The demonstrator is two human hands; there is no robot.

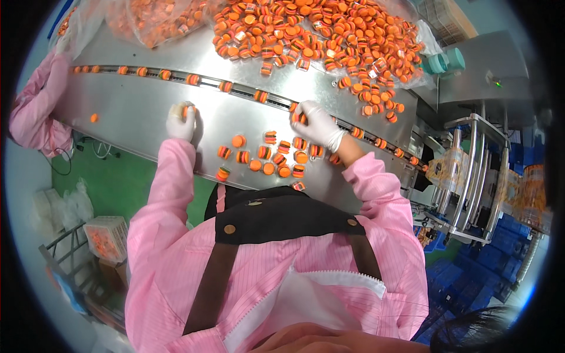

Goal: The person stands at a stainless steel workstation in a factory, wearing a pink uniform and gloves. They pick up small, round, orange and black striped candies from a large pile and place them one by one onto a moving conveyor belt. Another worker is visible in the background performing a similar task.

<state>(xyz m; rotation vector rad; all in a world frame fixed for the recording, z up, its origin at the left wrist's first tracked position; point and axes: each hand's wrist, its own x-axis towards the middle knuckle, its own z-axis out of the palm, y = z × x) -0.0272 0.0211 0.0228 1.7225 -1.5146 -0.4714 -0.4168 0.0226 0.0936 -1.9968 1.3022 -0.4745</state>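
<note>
My gloved left hand [180,122] is closed over the steel table, fingers curled round a small orange burger-shaped candy [188,108] that shows only in part. My gloved right hand [316,125] reaches to the narrow conveyor channel [206,81], its fingers closed on another burger-shaped candy [299,117] at the track. Single candies [261,96] sit spaced along this channel, which slants down to the right. Between my hands and my apron lie several loose candies [284,147], orange with dark, green and red layers, some on their sides.
A big heap of candies [318,35] covers the table's far side, beside a clear plastic bag [156,23] of more. At the right stands a wrapping machine [471,170] with rollers and film. On the left, a co-worker's pink sleeve [44,100] is near the channel's end.
</note>
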